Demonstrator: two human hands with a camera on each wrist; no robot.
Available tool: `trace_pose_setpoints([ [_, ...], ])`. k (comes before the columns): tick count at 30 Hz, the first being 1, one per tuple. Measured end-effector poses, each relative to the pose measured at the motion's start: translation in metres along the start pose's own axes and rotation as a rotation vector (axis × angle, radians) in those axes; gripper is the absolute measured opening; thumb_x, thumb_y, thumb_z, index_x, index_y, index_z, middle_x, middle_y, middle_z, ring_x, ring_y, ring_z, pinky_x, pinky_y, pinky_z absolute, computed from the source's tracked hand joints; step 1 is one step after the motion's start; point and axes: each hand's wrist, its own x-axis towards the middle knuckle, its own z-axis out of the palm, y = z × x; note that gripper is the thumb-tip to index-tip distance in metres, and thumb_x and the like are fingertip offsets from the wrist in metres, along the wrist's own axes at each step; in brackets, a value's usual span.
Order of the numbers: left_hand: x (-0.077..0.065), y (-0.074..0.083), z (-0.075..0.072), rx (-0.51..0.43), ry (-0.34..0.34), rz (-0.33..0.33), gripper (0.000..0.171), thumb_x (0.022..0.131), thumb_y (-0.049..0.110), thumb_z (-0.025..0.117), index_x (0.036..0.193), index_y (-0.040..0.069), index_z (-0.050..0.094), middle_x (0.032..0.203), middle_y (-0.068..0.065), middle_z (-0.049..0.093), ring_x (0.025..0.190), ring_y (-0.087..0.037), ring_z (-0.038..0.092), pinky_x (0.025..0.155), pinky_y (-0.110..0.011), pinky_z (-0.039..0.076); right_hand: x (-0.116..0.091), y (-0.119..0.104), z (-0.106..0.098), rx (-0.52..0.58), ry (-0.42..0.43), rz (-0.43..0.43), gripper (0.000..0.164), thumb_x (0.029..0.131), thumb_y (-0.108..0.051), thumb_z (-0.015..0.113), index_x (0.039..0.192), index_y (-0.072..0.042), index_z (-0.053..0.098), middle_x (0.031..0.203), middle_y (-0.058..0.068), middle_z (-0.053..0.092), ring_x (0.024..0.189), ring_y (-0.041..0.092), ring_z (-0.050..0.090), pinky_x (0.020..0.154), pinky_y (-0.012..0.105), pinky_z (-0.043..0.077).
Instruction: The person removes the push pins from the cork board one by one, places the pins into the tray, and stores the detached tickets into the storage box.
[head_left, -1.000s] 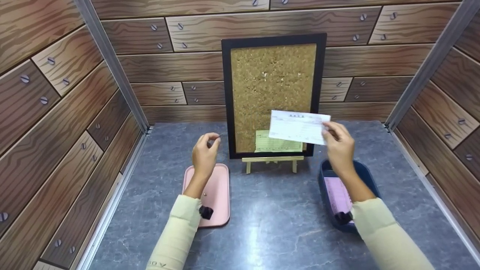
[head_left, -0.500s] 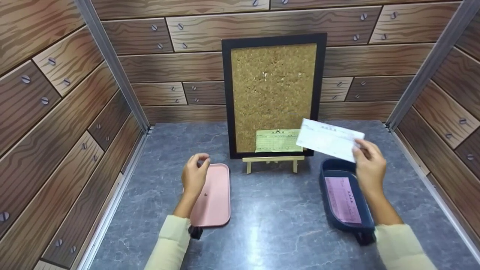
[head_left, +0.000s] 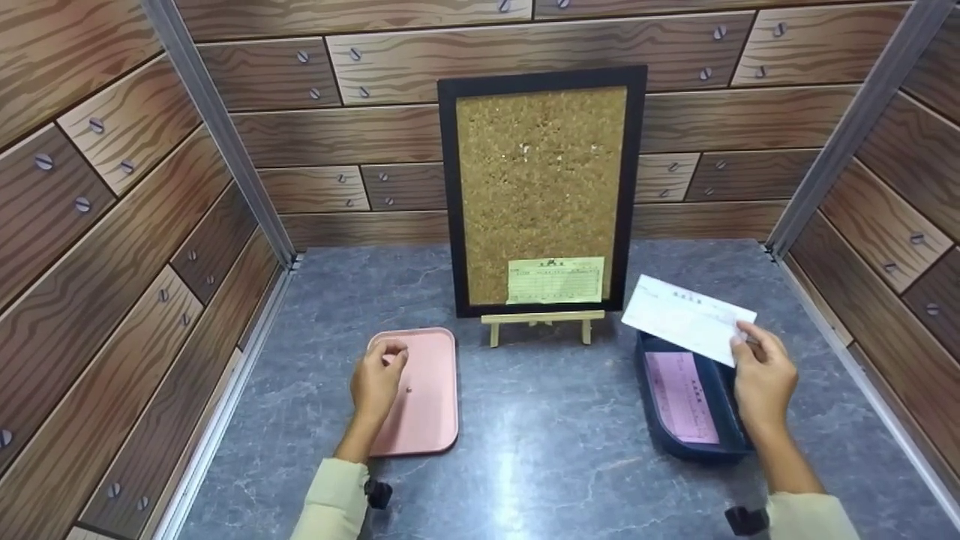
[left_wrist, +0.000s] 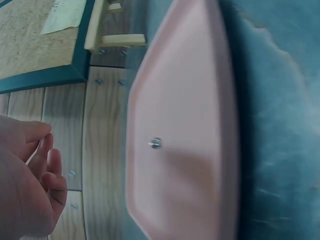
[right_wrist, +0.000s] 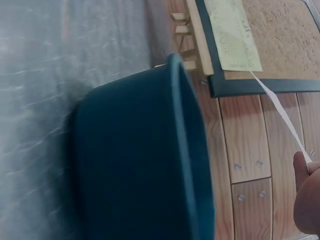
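Observation:
My right hand (head_left: 765,382) pinches the right end of a white printed slip (head_left: 686,319), raised over the far part of a dark blue bin (head_left: 701,450). In the right wrist view the slip (right_wrist: 280,112) shows almost edge-on. Inside the bin lies a pink printed slip (head_left: 682,397). My left hand (head_left: 377,382) is above the left side of a pink tray (head_left: 431,420), thumb and index fingertips together. I cannot tell whether something tiny sits between them. One small metallic pin (left_wrist: 155,143) lies on the tray, below the hand.
Behind, a black-framed cork board (head_left: 540,180) stands on a small wooden easel (head_left: 541,318). A yellow-green printed slip (head_left: 555,281) is fixed low on it. Wood-patterned walls (head_left: 540,52) enclose the grey marbled table (head_left: 540,420) at back and sides.
My right hand has carried the white slip from in front of the cork board rightward and down to the bin. The left hand has drawn back down and left over the tray.

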Motion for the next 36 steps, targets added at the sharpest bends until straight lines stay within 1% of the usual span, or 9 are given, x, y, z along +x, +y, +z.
trace_pose_setpoints([
  [5,-0.006,-0.011,0.004,0.053,-0.033,-0.010,0.004,0.085,0.022,0.070,0.089,0.023,0.070,0.086,0.010,0.068,0.070,-0.010,0.057,0.062,-0.034,0.043,-0.008,0.014,-0.008,-0.059,0.007,0.017,0.025,0.089,-0.004,0.063,0.113,-0.002,0.068,0.105,-0.005,0.062,0.083,-0.004,0.056,0.073,0.007,0.042],
  [13,-0.010,-0.024,0.007,0.090,-0.092,-0.038,0.005,0.085,0.021,0.067,0.088,0.024,0.069,0.083,0.012,0.066,0.068,-0.008,0.058,0.062,-0.034,0.043,-0.014,0.030,-0.018,-0.153,-0.002,0.077,0.026,0.090,-0.006,0.060,0.115,-0.002,0.067,0.111,0.009,0.062,0.080,-0.009,0.053,0.068,0.007,0.041],
  [20,-0.013,-0.031,0.008,0.095,-0.139,-0.049,0.005,0.085,0.017,0.065,0.087,0.019,0.069,0.079,0.008,0.067,0.071,-0.012,0.062,0.065,-0.037,0.044,-0.018,0.040,-0.022,-0.246,0.022,0.032,0.025,0.087,0.001,0.060,0.111,0.000,0.069,0.107,0.014,0.064,0.072,-0.015,0.046,0.062,0.006,0.037],
  [24,-0.013,-0.034,0.010,0.117,-0.167,-0.057,0.005,0.085,0.017,0.065,0.085,0.020,0.069,0.078,0.010,0.067,0.073,-0.012,0.064,0.066,-0.039,0.045,-0.020,0.043,-0.020,-0.284,-0.012,0.015,0.025,0.086,0.003,0.060,0.109,0.002,0.069,0.107,0.020,0.064,0.070,-0.018,0.043,0.060,0.006,0.035],
  [27,-0.013,-0.036,0.012,0.139,-0.180,-0.057,0.006,0.085,0.017,0.065,0.084,0.021,0.069,0.077,0.010,0.067,0.073,-0.013,0.063,0.067,-0.040,0.045,-0.020,0.043,-0.018,-0.325,-0.049,0.024,0.025,0.086,0.001,0.060,0.110,0.001,0.068,0.105,0.020,0.064,0.071,-0.014,0.045,0.060,0.007,0.034],
  [29,-0.013,-0.036,0.013,0.156,-0.186,-0.051,0.006,0.084,0.017,0.065,0.083,0.021,0.069,0.077,0.010,0.066,0.073,-0.013,0.063,0.067,-0.041,0.045,-0.021,0.042,-0.017,-0.355,-0.077,0.036,0.025,0.086,0.000,0.061,0.111,0.001,0.068,0.105,0.020,0.064,0.072,-0.009,0.048,0.062,0.010,0.036],
  [31,-0.014,-0.037,0.014,0.163,-0.193,-0.048,0.006,0.084,0.017,0.065,0.084,0.021,0.069,0.077,0.009,0.066,0.072,-0.013,0.062,0.067,-0.041,0.046,-0.022,0.041,-0.015,-0.389,-0.114,0.046,0.026,0.087,-0.003,0.061,0.112,0.000,0.067,0.105,0.020,0.065,0.076,0.003,0.054,0.066,0.017,0.039],
  [33,-0.014,-0.037,0.014,0.171,-0.198,-0.043,0.006,0.084,0.017,0.065,0.084,0.021,0.070,0.078,0.009,0.066,0.072,-0.013,0.062,0.067,-0.041,0.046,-0.023,0.041,-0.015,-0.415,-0.152,0.056,0.028,0.087,-0.007,0.062,0.114,0.001,0.066,0.103,0.021,0.064,0.081,0.015,0.059,0.071,0.028,0.041],
  [36,-0.014,-0.037,0.014,0.175,-0.199,-0.040,0.006,0.084,0.016,0.065,0.084,0.020,0.070,0.078,0.009,0.067,0.072,-0.013,0.062,0.066,-0.040,0.046,-0.025,0.041,-0.017,-0.454,-0.195,0.073,0.031,0.089,-0.013,0.062,0.116,0.002,0.064,0.102,0.021,0.065,0.091,0.032,0.060,0.077,0.043,0.040],
])
